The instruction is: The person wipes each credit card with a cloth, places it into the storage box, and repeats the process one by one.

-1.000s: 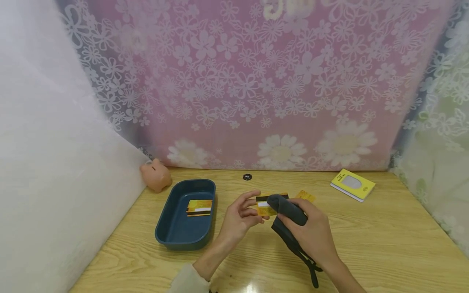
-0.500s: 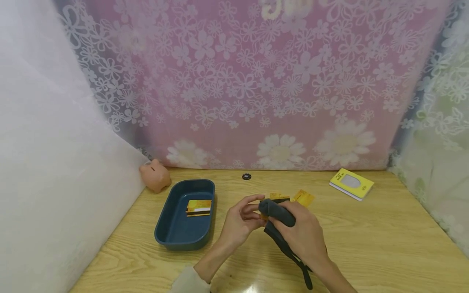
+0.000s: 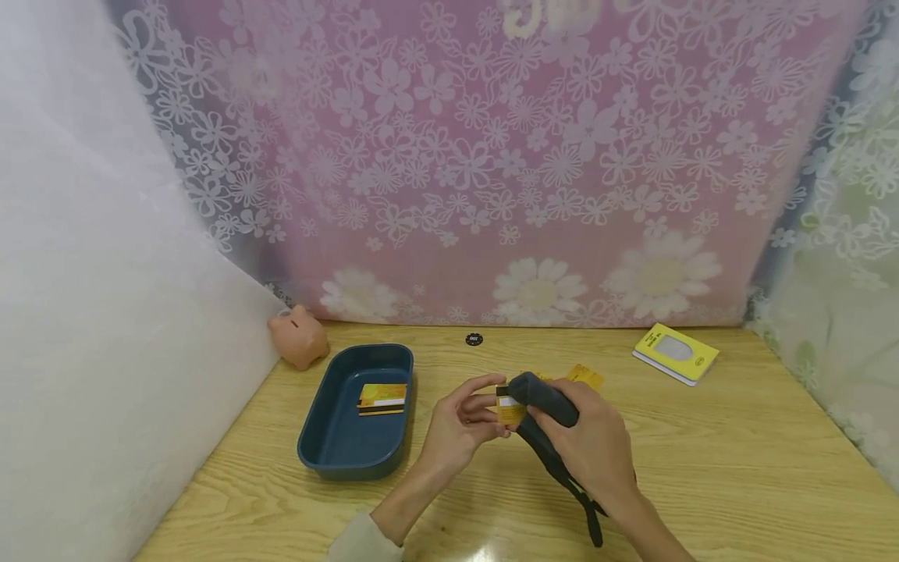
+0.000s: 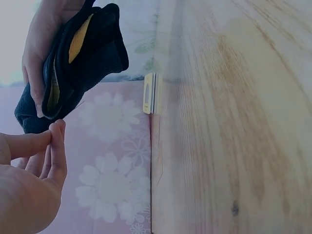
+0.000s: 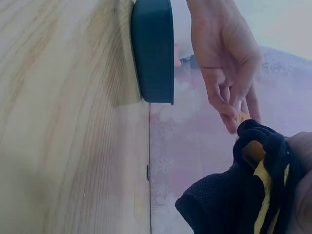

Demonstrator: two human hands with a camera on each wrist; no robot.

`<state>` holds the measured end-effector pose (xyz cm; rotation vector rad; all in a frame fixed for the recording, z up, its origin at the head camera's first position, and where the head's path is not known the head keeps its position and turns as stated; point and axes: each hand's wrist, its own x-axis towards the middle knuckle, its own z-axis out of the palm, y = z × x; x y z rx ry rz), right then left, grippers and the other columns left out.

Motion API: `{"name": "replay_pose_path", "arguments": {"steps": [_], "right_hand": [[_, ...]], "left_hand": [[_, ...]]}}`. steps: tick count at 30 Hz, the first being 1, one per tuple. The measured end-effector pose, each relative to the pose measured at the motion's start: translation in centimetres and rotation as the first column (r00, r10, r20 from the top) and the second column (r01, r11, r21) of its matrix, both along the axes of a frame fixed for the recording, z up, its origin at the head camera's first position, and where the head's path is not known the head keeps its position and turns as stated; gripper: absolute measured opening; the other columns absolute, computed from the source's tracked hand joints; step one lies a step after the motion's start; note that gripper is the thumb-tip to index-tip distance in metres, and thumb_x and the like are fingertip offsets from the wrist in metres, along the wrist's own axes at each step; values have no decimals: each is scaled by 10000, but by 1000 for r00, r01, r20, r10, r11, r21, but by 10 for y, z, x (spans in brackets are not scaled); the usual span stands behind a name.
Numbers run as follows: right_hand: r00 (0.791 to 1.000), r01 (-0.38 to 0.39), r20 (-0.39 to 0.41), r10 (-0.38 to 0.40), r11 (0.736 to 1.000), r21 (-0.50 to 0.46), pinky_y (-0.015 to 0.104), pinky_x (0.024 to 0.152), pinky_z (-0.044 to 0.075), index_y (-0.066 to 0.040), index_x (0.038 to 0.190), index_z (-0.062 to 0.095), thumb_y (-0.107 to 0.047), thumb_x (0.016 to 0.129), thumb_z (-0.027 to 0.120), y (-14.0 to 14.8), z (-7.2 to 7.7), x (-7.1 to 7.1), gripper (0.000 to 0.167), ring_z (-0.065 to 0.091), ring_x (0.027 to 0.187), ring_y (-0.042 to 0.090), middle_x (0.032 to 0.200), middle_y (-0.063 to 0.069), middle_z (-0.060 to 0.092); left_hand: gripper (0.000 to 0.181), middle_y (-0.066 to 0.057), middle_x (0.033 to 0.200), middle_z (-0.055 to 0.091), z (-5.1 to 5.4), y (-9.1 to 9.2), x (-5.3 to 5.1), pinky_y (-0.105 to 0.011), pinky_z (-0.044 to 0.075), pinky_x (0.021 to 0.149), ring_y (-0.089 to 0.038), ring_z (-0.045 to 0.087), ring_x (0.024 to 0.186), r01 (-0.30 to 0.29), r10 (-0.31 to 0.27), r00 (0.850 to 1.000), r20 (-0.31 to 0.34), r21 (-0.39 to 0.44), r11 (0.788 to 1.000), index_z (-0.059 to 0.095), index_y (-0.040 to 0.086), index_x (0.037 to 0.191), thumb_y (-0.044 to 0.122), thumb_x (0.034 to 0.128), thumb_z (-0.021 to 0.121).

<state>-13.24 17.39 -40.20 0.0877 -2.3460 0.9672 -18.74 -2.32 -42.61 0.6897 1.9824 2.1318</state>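
Observation:
In the head view, my left hand (image 3: 453,429) pinches a yellow bank card (image 3: 509,409) by its left end; a black stripe and a white strip show on it. My right hand (image 3: 597,437) grips a bunched dark cloth (image 3: 551,402) and presses it over the card's right part, hiding that part. A thin dark strap hangs from the cloth. Yellow patches show between the folds of the cloth (image 4: 100,53) in the left wrist view. In the right wrist view, the left thumb and fingers meet on the card just beyond the cloth (image 5: 214,195).
A blue tray (image 3: 354,472) on the left holds yellow cards (image 3: 382,396). More cards, one a yellow card (image 3: 587,376), lie behind my right hand. Further back are a pink piggy bank (image 3: 298,339), a black chip (image 3: 474,339) and a yellow booklet (image 3: 676,353).
The cloth in my right hand slid left over the card, covering most of it, then back right a little. My left hand stays nearly in place, still holding the card.

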Motion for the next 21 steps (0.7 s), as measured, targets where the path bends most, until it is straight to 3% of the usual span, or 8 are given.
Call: {"name": "replay_pose_path", "arguments": {"steps": [10,17,21], "right_hand": [[998,48,-28,-49,998,-36,476,664,593,-79,1163,759,-178,836,893,21,1,-3,367,733,879,350,1086,148,752],[994,112,-3,-112,991,-67,372,644,560,-108,1169,760,-223,860,876,39,0,-3,349,734,875,343,1099,131,755],[992,128,12,-128,989,-80,324,625,547,-104,1184,754,-252,877,864,45,3,-1,358,726,867,341,1098,142,747]], "left_hand": [[628,-211,1244,718,1,-4,0,-384,638,866,-166,735,893,46,-46,999,-4,45,998,619,152,1443,-92,882,766],[636,-59,1096,738,2,-6,1,-468,622,907,-184,743,867,70,-82,993,83,136,988,622,129,1443,-144,879,735],[639,-41,1092,719,2,-7,0,-484,616,915,-189,744,881,87,-101,991,89,152,985,601,111,1461,-131,886,737]]}}
